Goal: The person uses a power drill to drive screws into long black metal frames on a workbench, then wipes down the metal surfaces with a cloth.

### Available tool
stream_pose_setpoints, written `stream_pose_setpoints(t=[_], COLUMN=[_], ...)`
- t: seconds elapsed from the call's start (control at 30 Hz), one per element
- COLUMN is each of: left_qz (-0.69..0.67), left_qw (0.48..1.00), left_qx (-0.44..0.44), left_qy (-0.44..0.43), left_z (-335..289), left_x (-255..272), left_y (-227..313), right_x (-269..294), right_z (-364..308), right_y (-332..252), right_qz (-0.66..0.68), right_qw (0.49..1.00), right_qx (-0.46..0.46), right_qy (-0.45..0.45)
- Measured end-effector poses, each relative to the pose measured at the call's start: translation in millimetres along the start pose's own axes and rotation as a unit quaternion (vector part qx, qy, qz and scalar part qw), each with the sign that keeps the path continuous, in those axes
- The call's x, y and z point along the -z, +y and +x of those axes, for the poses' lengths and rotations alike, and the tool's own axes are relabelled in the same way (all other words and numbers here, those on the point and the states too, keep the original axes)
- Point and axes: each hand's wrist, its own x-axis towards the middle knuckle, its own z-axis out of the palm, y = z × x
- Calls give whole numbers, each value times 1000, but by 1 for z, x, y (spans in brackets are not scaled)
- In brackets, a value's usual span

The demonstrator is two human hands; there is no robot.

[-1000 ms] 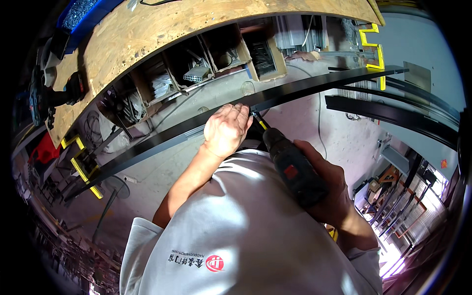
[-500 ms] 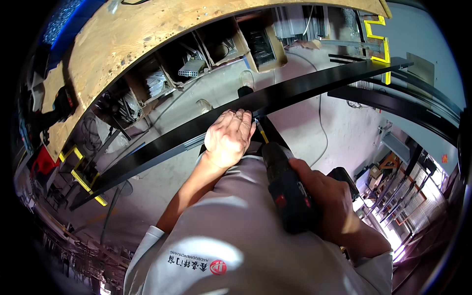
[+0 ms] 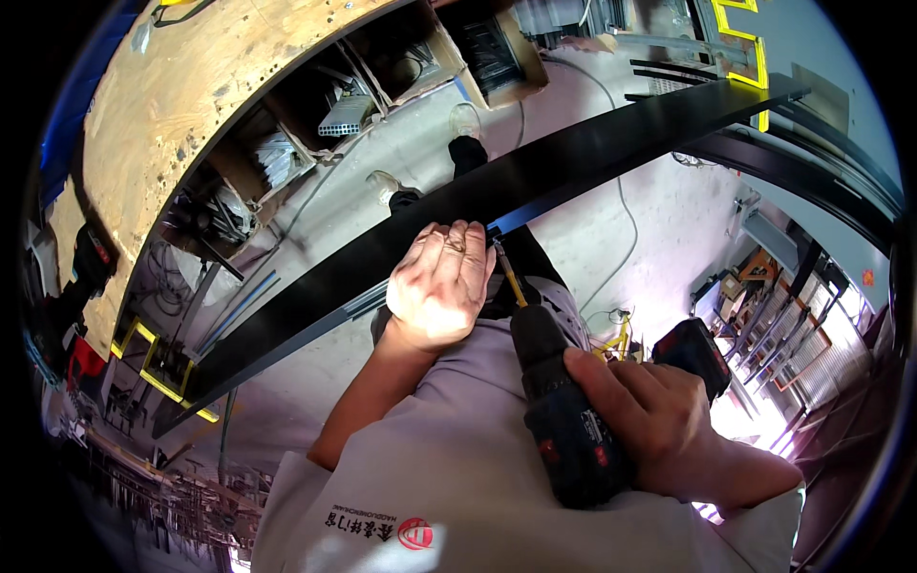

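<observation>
Bent over a long black profile in a sunlit workshop, you bring a power drill up to its near edge, your right hand wrapped firmly around the handle above the battery pack. The profile lies aslant in front of your waist, its left end by one yellow stand and its right end by another, with its middle spanning open floor. Your left hand lies over the near edge, fingers together and extended; whether its grip closes beneath cannot be told, since the underside is hidden.

The slim bit appears to meet the edge just beside your left fingertips, and there the main danger sits: should the tip slip or skate off the smooth black face, it could cut into those fingers or score the finish. A drill tilted off line would be the likeliest cause. Pushing too hard from the near side could also slide the profile along the stands, as no clamp is visible at either end. Your shirt hangs close beneath the drill, and loose cloth touching a spinning chuck could snag. Behind, a wooden counter curves across the upper left.
</observation>
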Motion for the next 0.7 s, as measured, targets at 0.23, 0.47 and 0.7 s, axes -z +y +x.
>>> stream_pose_setpoints(t=[0.23,0.47,0.7], left_qz=[7,10,7], left_qw=[1000,1000,1000], left_qx=[-2,-6,-10], left_qy=[-1,0,13], left_z=[0,-1,-2], left_x=[0,-2,-4], left_y=[0,1,-1], right_x=[3,6,9], right_z=[2,2,5], right_y=[-2,0,0], right_qz=[-14,-25,-35], right_qw=[1000,999,998], right_qx=[3,15,22], right_qy=[-14,-29,-49])
